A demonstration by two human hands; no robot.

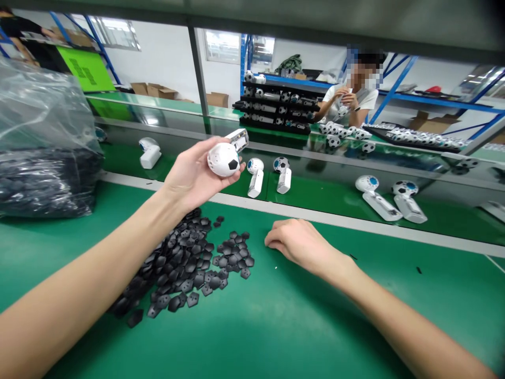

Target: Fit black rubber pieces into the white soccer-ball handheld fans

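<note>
My left hand [192, 171] is raised above the bench, its fingers wrapped round a white device with a soccer-ball head [221, 160]. One black pentagon shows on the round head, and the device's open body points away behind it. My right hand [295, 239] is low over the green bench top, right of a small group of black pentagon pieces [236, 255]. Its fingers are curled together, and whatever they may hold is hidden. A larger heap of the same black pieces [177, 263] spreads beneath my left forearm.
Several similar devices [256, 181] lie on the green conveyor belt [315, 197] beyond the pale rail [276, 208]. A clear bag of black pieces [43, 152] stands at left. Across the line, a person [349, 100] handles something beside stacked black trays [276, 108].
</note>
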